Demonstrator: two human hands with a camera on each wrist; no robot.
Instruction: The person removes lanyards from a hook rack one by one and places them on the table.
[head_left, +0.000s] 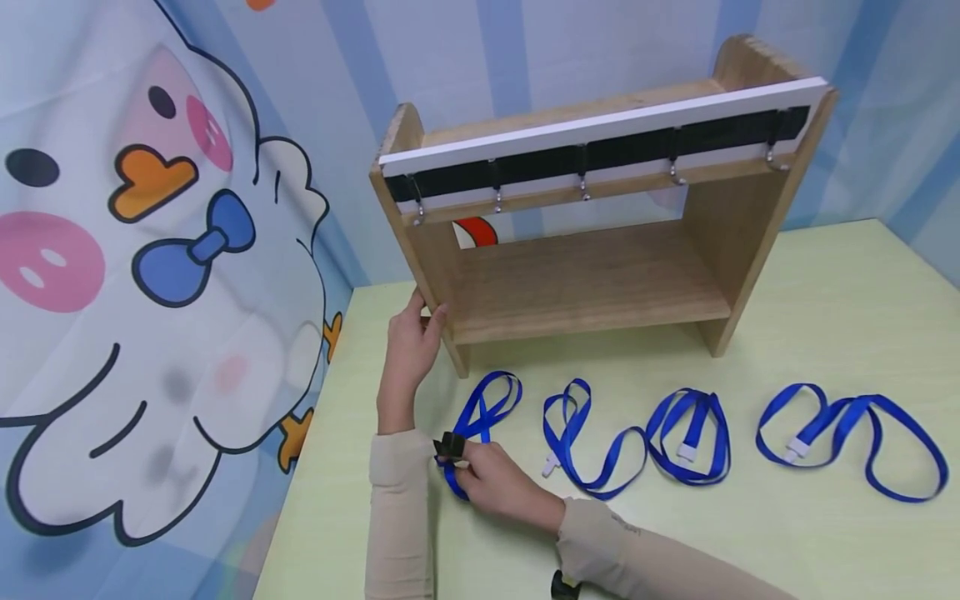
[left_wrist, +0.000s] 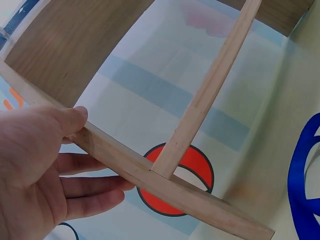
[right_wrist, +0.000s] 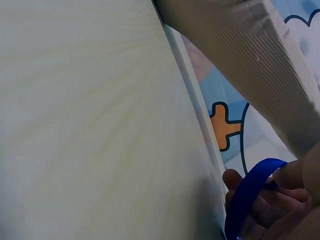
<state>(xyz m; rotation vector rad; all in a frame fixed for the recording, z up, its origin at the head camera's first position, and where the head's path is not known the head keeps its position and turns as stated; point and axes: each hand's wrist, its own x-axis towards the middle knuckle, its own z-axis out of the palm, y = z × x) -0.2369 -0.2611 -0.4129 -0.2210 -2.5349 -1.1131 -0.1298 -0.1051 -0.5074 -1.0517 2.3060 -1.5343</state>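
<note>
A wooden rack [head_left: 592,283] with a white and black front rail [head_left: 630,152] stands on the table. My left hand [head_left: 411,346] holds the edge of its left side panel. In the left wrist view, the thumb lies on one side of that panel [left_wrist: 115,155] and the fingers on the other. Below the rack, my right hand [head_left: 506,485] pinches the leftmost blue lanyard [head_left: 471,427]. Seen from the right wrist, the ribbon [right_wrist: 246,200] curves out between the thumb and fingers; the rest of the lanyard is out of that view.
Three more blue lanyards lie to the right: one spread lanyard [head_left: 567,454], a coiled lanyard [head_left: 722,433] and a looped lanyard [head_left: 911,433]. Several metal hooks [head_left: 583,185] hang along the rail. A printed cloth [head_left: 247,358] stands behind and left of the table [head_left: 847,333].
</note>
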